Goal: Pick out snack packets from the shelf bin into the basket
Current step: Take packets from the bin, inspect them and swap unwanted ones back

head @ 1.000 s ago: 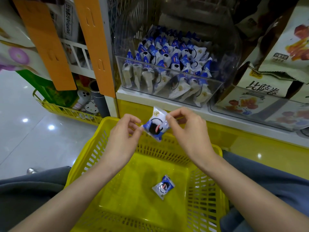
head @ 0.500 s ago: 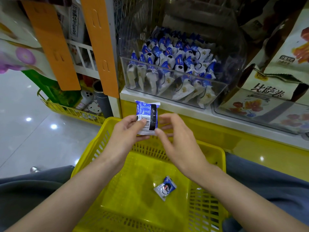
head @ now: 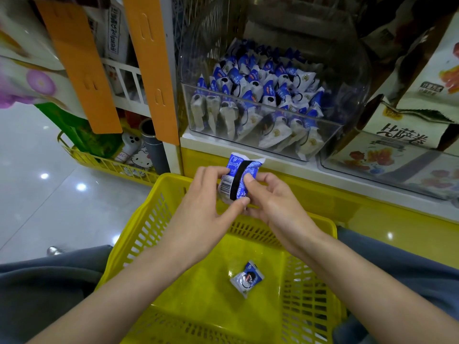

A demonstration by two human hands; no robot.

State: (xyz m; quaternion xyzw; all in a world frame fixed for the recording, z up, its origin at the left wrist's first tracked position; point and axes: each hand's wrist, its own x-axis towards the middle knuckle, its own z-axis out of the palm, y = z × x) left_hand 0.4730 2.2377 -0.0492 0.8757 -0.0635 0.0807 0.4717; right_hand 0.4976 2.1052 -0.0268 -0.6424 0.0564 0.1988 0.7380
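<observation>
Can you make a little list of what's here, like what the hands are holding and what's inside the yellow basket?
Held: blue-and-white foil snack packet, barcode side showing, above the basket
Left hand: grips the packet's left side
Right hand: pinches its right side
Basket: yellow plastic mesh basket
Inside it: one small blue-and-white packet lying on the floor
Shelf: clear plastic bin, holding many such packets

Both forearms (head: 124,281) reach forward, angled inward — left hand (head: 202,207) and right hand (head: 273,204) meet at centre, thumbs and curled fingers pinching one snack packet (head: 238,178) between them.
</observation>
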